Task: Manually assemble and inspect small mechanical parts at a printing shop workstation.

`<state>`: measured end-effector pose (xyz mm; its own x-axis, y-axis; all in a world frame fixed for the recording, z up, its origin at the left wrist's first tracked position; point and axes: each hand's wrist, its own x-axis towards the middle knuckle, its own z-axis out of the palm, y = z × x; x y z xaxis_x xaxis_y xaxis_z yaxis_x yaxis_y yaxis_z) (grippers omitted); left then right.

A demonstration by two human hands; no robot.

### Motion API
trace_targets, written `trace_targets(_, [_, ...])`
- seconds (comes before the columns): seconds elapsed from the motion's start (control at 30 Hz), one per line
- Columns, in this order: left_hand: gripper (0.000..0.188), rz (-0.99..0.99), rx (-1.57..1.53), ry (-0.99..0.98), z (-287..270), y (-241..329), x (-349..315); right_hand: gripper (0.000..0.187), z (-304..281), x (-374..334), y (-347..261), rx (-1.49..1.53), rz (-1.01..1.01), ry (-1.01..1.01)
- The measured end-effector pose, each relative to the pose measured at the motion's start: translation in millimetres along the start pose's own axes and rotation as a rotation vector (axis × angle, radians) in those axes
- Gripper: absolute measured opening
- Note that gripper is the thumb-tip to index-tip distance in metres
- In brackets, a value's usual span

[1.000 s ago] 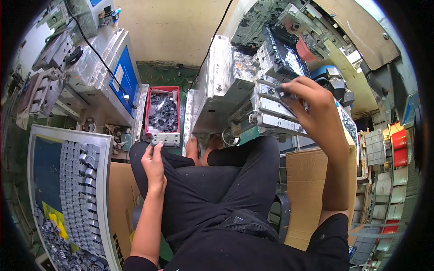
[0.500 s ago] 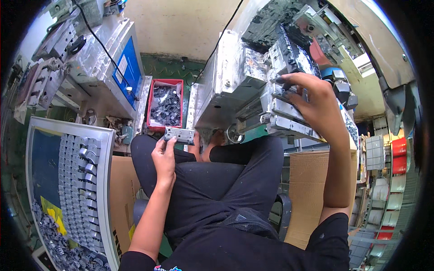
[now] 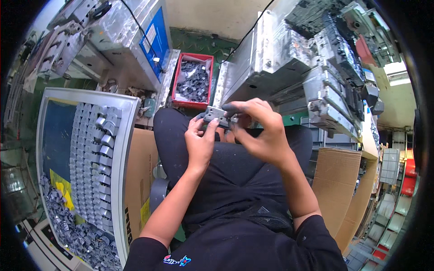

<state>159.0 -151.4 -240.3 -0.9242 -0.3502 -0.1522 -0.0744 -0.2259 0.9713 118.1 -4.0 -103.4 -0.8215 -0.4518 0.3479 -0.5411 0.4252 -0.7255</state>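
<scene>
Above my lap, my left hand (image 3: pixel 200 141) pinches a small grey metal block (image 3: pixel 216 114) with round holes in its face. Thumb and fingers grip it at its left and lower side. My right hand (image 3: pixel 263 132) is at the block's right end, its fingers curled with dark tips close to or touching it. Whatever sits between those fingers is too small and too covered to make out. Just beyond the hands is a red bin (image 3: pixel 212 81) with small dark grey parts heaped on a pale liner.
To the left, a metal-framed tray (image 3: pixel 131 149) carries rows of grey curved parts (image 3: pixel 92 162) and a loose heap of dark pieces (image 3: pixel 86 239). A machine (image 3: pixel 325 97) with bare metal fixtures stands at the right. Cardboard (image 3: pixel 337 180) is below it; a machine cabinet (image 3: pixel 122 45) stands far left.
My right hand has come away from the machine at the right, down and left to the block. My left hand still holds the block. The view has shifted, moving the scene rightward.
</scene>
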Motion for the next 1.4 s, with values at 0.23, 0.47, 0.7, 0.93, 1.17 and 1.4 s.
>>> trace_targets(0.23, [0.027,-0.051,0.158,-0.028,-11,1,-7,0.041,22,9,37,-0.175,-0.096,-0.175])
trace_targets(0.47, [0.029,-0.077,0.147,-0.031,-8,-1,-7,0.042,31,11,50,-0.164,-0.093,-0.217])
trace_targets(0.7, [0.027,-0.110,0.124,-0.039,-6,0,-8,0.042,30,13,54,-0.192,-0.104,-0.235])
trace_targets(0.93, [0.027,-0.098,0.095,-0.038,-6,-3,-9,0.043,27,14,50,-0.254,-0.154,-0.283])
trace_targets(1.17, [0.025,-0.088,0.140,-0.039,-5,1,-10,0.043,24,20,47,-0.293,-0.211,-0.320])
trace_targets(1.4, [0.023,-0.087,0.149,-0.058,-7,3,-10,0.042,22,26,40,-0.290,-0.237,-0.369])
